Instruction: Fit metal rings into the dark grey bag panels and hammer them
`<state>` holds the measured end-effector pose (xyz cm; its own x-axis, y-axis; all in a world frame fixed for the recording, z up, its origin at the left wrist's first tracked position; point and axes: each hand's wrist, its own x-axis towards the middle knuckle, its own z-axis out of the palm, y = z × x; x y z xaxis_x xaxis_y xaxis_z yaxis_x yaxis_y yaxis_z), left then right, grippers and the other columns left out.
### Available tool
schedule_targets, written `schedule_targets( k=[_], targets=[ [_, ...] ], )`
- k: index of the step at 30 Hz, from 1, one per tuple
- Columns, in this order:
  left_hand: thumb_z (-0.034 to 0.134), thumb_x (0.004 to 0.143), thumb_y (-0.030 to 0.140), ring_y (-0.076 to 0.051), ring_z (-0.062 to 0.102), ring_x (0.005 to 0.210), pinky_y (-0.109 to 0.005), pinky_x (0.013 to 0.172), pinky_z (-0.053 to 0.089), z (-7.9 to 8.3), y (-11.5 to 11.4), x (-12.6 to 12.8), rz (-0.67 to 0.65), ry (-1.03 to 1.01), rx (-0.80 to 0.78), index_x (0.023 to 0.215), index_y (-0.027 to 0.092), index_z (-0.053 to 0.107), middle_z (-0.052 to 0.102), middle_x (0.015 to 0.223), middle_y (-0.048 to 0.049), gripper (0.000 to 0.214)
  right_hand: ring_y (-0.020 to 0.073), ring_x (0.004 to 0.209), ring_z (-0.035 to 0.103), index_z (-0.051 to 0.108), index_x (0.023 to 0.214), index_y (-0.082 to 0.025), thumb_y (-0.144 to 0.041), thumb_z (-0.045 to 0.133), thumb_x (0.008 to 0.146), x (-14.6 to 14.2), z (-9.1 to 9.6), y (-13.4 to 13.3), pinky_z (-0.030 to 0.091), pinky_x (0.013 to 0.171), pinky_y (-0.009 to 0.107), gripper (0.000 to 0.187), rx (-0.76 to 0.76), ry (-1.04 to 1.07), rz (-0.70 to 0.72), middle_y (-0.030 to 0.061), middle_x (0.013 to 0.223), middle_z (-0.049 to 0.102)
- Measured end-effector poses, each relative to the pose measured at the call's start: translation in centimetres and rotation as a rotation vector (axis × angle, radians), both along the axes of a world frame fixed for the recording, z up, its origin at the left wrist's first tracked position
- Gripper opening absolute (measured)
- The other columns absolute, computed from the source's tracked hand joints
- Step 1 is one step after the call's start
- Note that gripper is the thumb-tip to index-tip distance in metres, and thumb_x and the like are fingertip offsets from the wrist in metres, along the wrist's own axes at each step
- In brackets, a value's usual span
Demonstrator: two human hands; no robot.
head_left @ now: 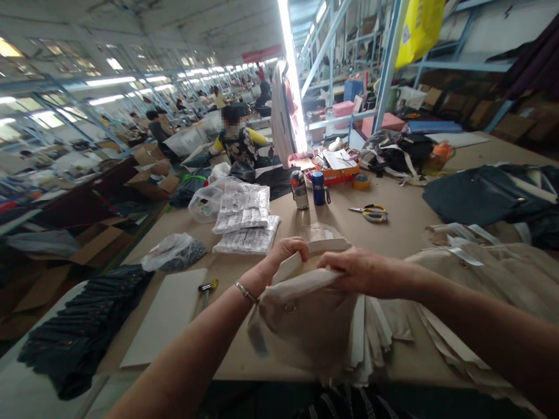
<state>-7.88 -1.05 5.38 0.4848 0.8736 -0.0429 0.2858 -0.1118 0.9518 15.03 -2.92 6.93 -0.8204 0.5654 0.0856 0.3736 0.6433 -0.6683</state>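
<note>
A beige fabric bag (305, 334) stood mouth up at the near edge of the brown counter (402, 198), between the person's hands. Its cloth looked matte and soft, sagging into shallow folds, and a small metal ring (290, 308) sat on the near face just below the rim. The near rim was folded into a thick, paler band, and the far rim showed a whitish edge, with the mouth gaping between them. The bag's lower left side was blurred, and whether its base touched the counter could not be told.

The left hand (286, 254) had its fingers curled closed over the left part of the far rim. The right hand (360, 269) had its fingers bent around the right end of the near rim, pinching the cloth; the thumb was hard to make out.

To the right of the bag lay overlapping beige fabric pieces (502, 285). On the left were a white board (163, 320) and a small tool with a yellow-and-black handle (209, 286). Farther off stood a silver flask (300, 192) and a blue flask (318, 188), with plastic-wrapped packets (243, 209) to their left and yellow-and-black-handled cutters (374, 213) to their right.
</note>
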Motion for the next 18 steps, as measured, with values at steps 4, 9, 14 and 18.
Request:
schedule_targets(
  k=[4,9,14,18],
  targets=[
    [0.063,0.066,0.039,-0.016,0.056,0.068,-0.027,0.066,0.046,0.7,-0.7,3.2,-0.117,-0.195,-0.133,0.066,0.016,0.062,0.059,0.069,-0.0032,0.023,0.0120,0.073,0.051,0.057,0.073,-0.015,-0.031,0.053,0.083,0.2,-0.1,2.0,0.038,0.068,0.024,0.019,-0.022,0.303,-0.218,0.0021,0.079,0.058],
    [0.073,0.060,0.037,-0.019,0.060,0.078,-0.029,0.073,0.048,-1.4,-0.8,5.7,-0.018,-0.490,-0.344,0.074,0.017,0.064,0.064,0.084,-0.0048,0.026,0.0107,0.063,0.045,0.054,0.073,-0.017,-0.039,0.047,0.085,3.1,-2.9,1.6,0.035,0.057,0.023,0.026,-0.224,0.134,-0.216,-0.0017,0.069,0.053],
    [0.068,0.066,0.037,-0.013,0.058,0.068,-0.024,0.063,0.047,-7.2,0.0,5.4,0.316,-0.166,-0.326,0.094,0.014,0.060,0.062,0.081,-0.0045,0.037,0.0153,0.062,0.049,0.052,0.070,-0.020,-0.047,0.044,0.084,14.0,-5.1,-0.6,0.037,0.060,0.029,0.032,-0.093,-0.019,-0.688,0.0006,0.065,0.054],
    [0.058,0.075,0.030,-0.011,0.056,0.062,-0.022,0.057,0.044,-13.1,0.8,5.1,0.477,0.147,-0.330,0.083,0.013,0.058,0.058,0.072,-0.0025,0.019,0.0231,0.065,0.054,0.058,0.079,-0.023,-0.056,0.046,0.078,28.3,-7.9,-2.6,0.036,0.059,0.039,0.035,0.082,-0.206,-1.172,0.0139,0.078,0.061]
  ],
)
